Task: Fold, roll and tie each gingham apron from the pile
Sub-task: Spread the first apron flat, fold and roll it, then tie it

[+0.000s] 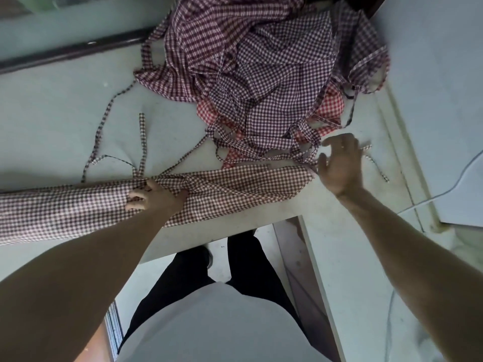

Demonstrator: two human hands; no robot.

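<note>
A brown-and-white gingham apron (230,194), folded into a long narrow strip, lies across the near edge of the pale table (52,131). Its thin ties (142,142) trail away from me over the table. My left hand (154,195) presses down on the strip near its middle, with the fingers curled into the gathered cloth. My right hand (341,165) hovers spread above the strip's right end and holds nothing. Behind it a heap of purple and red gingham aprons (261,64) with tangled ties fills the back of the table.
The table's near edge (224,236) runs just past the strip, with my legs and the floor below it. A dark rail (73,52) runs along the far left. A white cable (444,189) lies on the grey surface to the right.
</note>
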